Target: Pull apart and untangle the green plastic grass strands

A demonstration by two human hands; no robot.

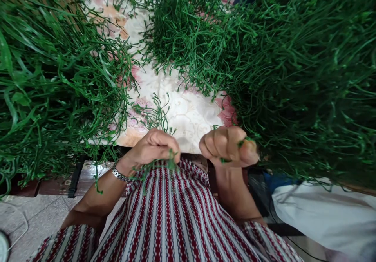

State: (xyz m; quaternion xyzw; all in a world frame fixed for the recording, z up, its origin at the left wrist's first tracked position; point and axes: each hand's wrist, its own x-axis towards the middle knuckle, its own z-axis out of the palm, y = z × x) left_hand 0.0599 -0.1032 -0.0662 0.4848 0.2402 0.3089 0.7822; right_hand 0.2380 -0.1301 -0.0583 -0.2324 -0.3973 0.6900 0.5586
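My left hand (155, 146), with a metal watch on its wrist, is closed in a pinch at the table's front edge. Thin green stems with small forked tips (172, 161) hang from its fingers, partly blurred. To its right, my right hand (227, 146) is curled into a fist, apart from the left. Bits of green show at its thumb and below the fingers; most of what it grips is hidden. Just beyond my left hand, a small loose bunch of green stems (155, 113) lies on the floral tablecloth (188, 113).
A large heap of green strands (58, 85) covers the left side. An even bigger pile of stems (308, 85) fills the right and reaches the back middle. White cloth (323, 211) lies at lower right. A cable (25, 226) runs over the floor at lower left.
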